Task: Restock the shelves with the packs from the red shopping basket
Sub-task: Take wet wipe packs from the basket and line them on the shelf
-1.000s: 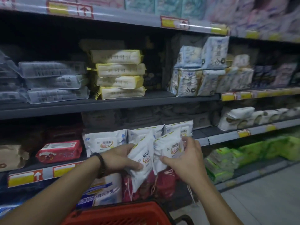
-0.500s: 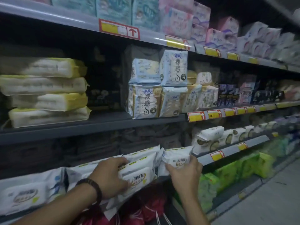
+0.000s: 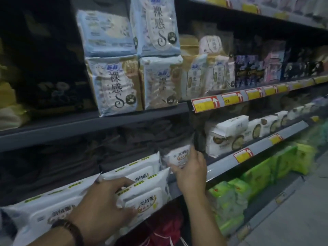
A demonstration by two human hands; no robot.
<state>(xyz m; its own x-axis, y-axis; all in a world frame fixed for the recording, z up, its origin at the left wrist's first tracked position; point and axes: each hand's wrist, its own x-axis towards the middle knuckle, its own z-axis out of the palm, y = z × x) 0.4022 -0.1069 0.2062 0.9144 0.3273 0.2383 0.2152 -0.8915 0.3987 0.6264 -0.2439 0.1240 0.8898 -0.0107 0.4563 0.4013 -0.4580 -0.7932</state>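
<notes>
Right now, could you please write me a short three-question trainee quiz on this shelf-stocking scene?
1. True or false: the left hand rests on a white soft wipes pack.
2. What sits right of the right hand's small white pack? A) white packs with round emblems B) red boxes
3. What colour are the packs on the shelf below?

Key: 1 true; 2 A; 3 green.

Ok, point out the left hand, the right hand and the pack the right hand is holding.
left hand [image 3: 104, 203]: head view, back of the hand.
right hand [image 3: 192, 173]: head view, back of the hand.
small pack [image 3: 178, 155]: head view, printed front face.
</notes>
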